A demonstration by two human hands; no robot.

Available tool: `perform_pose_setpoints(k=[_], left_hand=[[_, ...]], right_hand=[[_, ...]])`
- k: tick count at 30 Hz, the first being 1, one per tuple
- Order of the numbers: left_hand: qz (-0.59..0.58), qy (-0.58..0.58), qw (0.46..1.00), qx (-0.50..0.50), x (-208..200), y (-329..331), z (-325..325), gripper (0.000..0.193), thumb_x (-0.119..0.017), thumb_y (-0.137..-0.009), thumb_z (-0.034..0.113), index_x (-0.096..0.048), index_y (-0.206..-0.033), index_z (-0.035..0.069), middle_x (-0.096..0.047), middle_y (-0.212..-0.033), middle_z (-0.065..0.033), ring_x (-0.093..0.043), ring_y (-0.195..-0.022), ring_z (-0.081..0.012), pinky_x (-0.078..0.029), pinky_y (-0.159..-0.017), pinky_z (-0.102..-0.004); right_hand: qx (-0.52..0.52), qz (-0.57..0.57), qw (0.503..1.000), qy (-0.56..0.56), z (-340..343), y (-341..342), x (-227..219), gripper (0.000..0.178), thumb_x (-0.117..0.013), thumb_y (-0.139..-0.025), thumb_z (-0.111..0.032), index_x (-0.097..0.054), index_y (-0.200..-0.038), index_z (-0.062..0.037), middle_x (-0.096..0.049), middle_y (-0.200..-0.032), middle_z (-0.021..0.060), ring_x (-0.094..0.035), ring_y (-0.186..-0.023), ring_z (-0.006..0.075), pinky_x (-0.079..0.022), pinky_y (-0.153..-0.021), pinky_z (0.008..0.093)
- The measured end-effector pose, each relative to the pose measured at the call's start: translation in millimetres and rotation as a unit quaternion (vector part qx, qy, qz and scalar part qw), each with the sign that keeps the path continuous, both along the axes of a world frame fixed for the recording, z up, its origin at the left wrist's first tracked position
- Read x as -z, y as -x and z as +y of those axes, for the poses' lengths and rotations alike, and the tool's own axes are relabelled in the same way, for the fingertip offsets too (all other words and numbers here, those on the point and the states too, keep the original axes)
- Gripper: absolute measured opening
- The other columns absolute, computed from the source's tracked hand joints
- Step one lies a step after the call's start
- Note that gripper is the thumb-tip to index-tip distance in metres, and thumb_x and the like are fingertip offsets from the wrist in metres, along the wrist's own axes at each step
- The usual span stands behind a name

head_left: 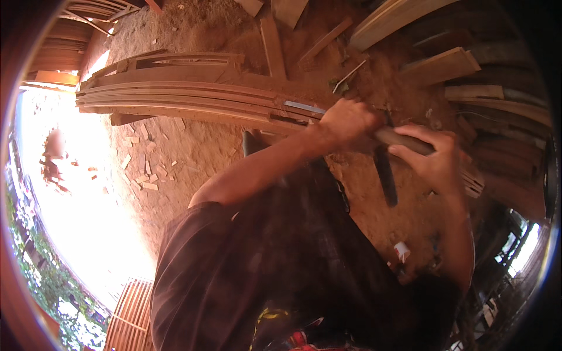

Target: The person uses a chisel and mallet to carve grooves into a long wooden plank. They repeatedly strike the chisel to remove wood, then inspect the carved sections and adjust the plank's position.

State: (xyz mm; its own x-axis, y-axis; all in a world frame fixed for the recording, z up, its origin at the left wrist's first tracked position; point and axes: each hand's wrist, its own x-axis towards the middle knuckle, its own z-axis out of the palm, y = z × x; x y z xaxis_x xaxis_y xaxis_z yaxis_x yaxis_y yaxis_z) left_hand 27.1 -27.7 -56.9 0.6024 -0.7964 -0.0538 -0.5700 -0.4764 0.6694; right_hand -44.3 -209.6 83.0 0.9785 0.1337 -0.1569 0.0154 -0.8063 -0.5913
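I see the right hand (pixel 440 157) gripping a brown bar (pixel 405 142); left hand (pixel 354 119) closed, contents unclear; slackening could drop the bar.

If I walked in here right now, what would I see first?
Probably the white glare along the left side, the brightest thing in the picture. Then the two hands right of centre: the right hand holds a brown rod, and the left hand is curled close beside it, a bit blurred. Long boards sweep across the upper left, with small wood scraps scattered below.
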Motion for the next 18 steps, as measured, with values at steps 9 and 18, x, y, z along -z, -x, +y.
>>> perform_pose_setpoints(k=[9,18], left_hand=[[0.010,0.210,0.976,-0.048,-1.7,28.4,-0.6,0.036,-0.084,-0.070,0.024,-0.075,-0.103,0.014,-0.077,-0.086,-0.0105,-0.076,-0.080,-0.0349,-0.061,-0.068,-0.0491],[0.015,0.293,0.954,-0.068,11.5,14.4,46.4,0.042,-0.084,-0.072,0.028,-0.076,-0.109,0.012,-0.077,-0.091,-0.0100,-0.076,-0.087,-0.0363,-0.061,-0.073,-0.0497]], right_hand=[[-0.076,-0.034,0.991,0.107,23.4,5.3,-42.2,0.034,-0.092,-0.079,-0.011,-0.081,-0.111,-0.0061,-0.080,-0.102,0.0173,-0.078,-0.094,0.0364,-0.059,-0.093,0.0446],[-0.107,-0.027,0.992,0.065,97.1,-29.5,-66.3,0.024,-0.084,-0.085,-0.014,-0.080,-0.108,-0.0079,-0.078,-0.097,0.0125,-0.077,-0.083,0.0348,-0.060,-0.074,0.0423]])
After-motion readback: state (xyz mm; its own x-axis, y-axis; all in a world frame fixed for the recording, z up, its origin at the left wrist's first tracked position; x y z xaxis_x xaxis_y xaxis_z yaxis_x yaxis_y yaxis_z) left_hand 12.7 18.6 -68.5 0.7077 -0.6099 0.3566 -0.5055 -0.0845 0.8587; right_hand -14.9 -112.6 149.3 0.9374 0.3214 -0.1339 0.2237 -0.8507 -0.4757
